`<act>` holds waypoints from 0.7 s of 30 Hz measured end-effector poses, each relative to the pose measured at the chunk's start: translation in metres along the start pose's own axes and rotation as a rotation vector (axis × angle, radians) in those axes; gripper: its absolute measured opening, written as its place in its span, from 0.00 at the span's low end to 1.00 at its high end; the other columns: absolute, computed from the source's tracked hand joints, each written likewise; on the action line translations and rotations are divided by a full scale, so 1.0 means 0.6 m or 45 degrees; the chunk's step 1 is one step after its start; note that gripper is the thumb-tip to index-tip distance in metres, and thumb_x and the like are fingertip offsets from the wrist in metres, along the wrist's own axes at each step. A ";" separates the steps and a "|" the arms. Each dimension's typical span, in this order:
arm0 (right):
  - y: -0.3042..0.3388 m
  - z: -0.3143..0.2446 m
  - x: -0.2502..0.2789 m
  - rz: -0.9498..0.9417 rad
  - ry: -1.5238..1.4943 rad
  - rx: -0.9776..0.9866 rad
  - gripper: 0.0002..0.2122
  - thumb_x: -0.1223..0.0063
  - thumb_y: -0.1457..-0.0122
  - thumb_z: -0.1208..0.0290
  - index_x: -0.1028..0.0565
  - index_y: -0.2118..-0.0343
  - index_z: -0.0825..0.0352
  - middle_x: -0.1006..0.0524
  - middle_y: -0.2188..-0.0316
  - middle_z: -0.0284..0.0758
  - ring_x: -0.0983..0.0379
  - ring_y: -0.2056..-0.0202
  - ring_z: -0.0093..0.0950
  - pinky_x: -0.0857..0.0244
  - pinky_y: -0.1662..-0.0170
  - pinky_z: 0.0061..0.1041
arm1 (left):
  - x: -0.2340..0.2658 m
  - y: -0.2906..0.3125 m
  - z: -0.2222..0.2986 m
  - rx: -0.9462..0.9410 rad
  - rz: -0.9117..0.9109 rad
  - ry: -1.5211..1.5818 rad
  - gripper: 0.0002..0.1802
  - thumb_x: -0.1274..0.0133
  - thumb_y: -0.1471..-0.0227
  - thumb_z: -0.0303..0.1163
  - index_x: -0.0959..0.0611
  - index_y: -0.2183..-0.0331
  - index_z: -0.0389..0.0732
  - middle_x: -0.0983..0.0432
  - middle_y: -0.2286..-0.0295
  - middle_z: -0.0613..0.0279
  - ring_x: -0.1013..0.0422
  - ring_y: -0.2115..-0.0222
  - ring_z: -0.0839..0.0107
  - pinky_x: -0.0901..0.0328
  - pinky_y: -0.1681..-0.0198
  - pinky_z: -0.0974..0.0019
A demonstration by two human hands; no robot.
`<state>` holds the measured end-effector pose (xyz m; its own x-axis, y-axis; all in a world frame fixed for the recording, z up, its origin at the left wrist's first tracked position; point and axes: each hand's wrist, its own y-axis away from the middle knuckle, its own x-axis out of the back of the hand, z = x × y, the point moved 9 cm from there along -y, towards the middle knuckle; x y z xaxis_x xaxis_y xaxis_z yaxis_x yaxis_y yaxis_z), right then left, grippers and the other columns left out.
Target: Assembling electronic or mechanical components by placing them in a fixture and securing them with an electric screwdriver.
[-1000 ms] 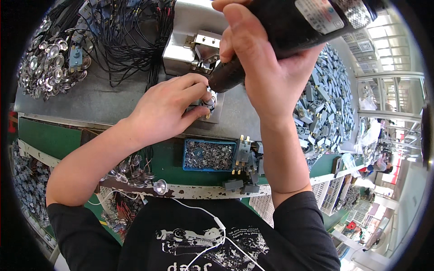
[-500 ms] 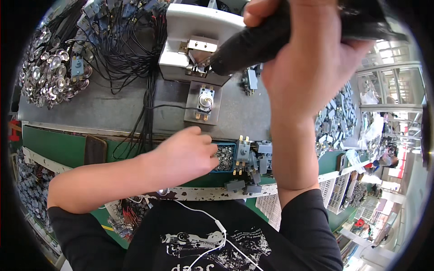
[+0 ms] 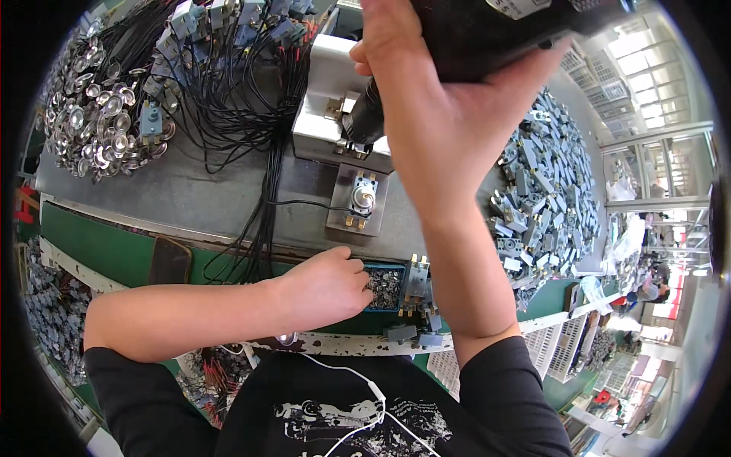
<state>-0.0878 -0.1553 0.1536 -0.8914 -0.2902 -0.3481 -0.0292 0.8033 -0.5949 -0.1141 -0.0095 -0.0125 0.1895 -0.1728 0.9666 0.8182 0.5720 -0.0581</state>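
My right hand (image 3: 449, 114) grips a black electric screwdriver (image 3: 487, 38), raised close to the camera, its tip (image 3: 364, 122) near a white metal fixture (image 3: 335, 99). My left hand (image 3: 327, 286) rests at the near bench edge with its fingertips in a small blue tray of screws (image 3: 386, 287). Between the hands, a grey part with a round metal centre (image 3: 362, 194) sits on a metal jig plate (image 3: 343, 221).
Black wired parts (image 3: 228, 68) lie in a bundle at the back left beside a heap of round metal caps (image 3: 99, 129). A large pile of grey plastic housings (image 3: 548, 175) fills the right. Grey assembled parts (image 3: 416, 283) stand next to the screw tray.
My left hand has left the part on the jig and come back to the screw tray. The screwdriver has lifted up and away from the jig.
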 end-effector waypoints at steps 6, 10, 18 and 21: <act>-0.068 0.040 -0.008 -0.760 -0.046 -0.398 0.32 0.34 0.45 0.78 0.37 0.38 0.71 0.18 0.61 0.41 0.20 0.62 0.26 0.27 0.61 0.24 | 0.001 -0.004 -0.010 0.057 0.030 0.274 0.05 0.44 0.54 0.30 0.23 0.73 0.43 0.25 0.75 0.63 0.26 0.69 0.64 0.33 0.64 0.61; -0.062 0.004 -0.021 -1.056 -0.044 0.515 0.33 0.33 0.46 0.77 0.37 0.38 0.70 0.19 0.59 0.40 0.20 0.60 0.26 0.25 0.58 0.25 | 0.009 -0.009 -0.014 0.043 0.043 0.325 0.05 0.44 0.54 0.28 0.23 0.71 0.42 0.25 0.75 0.60 0.25 0.69 0.61 0.32 0.64 0.59; -0.006 0.017 0.008 -0.254 0.024 -0.098 0.27 0.41 0.41 0.85 0.44 0.44 0.69 0.21 0.62 0.40 0.23 0.68 0.22 0.26 0.67 0.20 | 0.012 -0.004 -0.021 0.145 0.014 0.473 0.04 0.46 0.53 0.27 0.20 0.70 0.40 0.24 0.75 0.57 0.24 0.68 0.58 0.30 0.61 0.55; 0.006 0.006 0.037 -0.234 0.038 -0.116 0.26 0.41 0.40 0.85 0.43 0.45 0.69 0.21 0.62 0.40 0.23 0.68 0.22 0.26 0.68 0.20 | 0.039 0.002 -0.020 0.119 0.125 0.499 0.07 0.43 0.53 0.27 0.18 0.68 0.42 0.22 0.72 0.59 0.25 0.68 0.58 0.31 0.61 0.55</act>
<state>-0.1058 -0.1607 0.1413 -0.8801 -0.4221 -0.2175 -0.2322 0.7821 -0.5782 -0.1021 -0.0222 0.0073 0.4711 -0.3957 0.7883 0.7366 0.6681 -0.1048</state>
